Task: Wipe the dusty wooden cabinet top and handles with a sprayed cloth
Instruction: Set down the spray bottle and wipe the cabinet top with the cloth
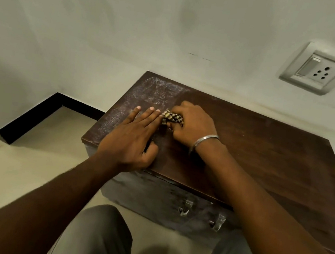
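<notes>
A dark wooden cabinet top (pixel 266 153) lies below me against the wall. Its far left corner is grey with dust (pixel 150 92); the right part looks darker and cleaner. My right hand (pixel 192 126) grips a small bunched checked cloth (pixel 172 117) and presses it on the top near the dusty patch. Just left of the cloth, my left hand (pixel 132 139) rests flat on the wood with straight fingers, and its fingertips touch the cloth's edge. Two metal handles (pixel 186 208) (pixel 218 222) show on the dusty cabinet front under my right forearm.
A white wall rises right behind the cabinet, with a switch and socket plate (pixel 314 71) at upper right. Beige tiled floor (pixel 27 171) and a black skirting board (pixel 34 116) lie to the left. My knees in grey trousers (pixel 99 238) are close to the cabinet front.
</notes>
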